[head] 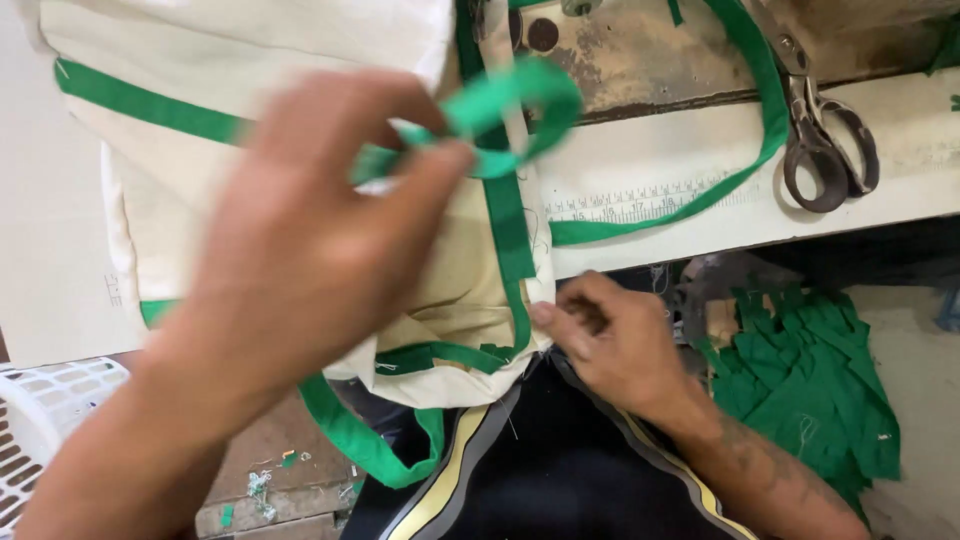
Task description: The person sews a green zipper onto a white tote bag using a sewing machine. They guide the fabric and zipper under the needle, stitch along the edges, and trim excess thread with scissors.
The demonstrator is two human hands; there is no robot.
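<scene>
Pinching a loop of green strap [510,110] between thumb and fingertips, the left hand [310,240] hovers blurred over the cream fabric bag [250,60], so that's where the strap sits, right above the bag's middle. The right hand [610,340] is at the bag's lower right corner, fingers curled and gripping the hem where the green trim [510,250] turns the corner. More green binding tape [745,130] trails off to the right of the bag across the white table edge [900,170], crossing a printed ruler strip [640,205] stuck flat along it. Scissors [825,140] lie further right of the bag, on the same ledge. Below and right of the bag there's a heap of green scraps [810,380]. A white plastic basket [45,420] sits off the bag's lower left.
</scene>
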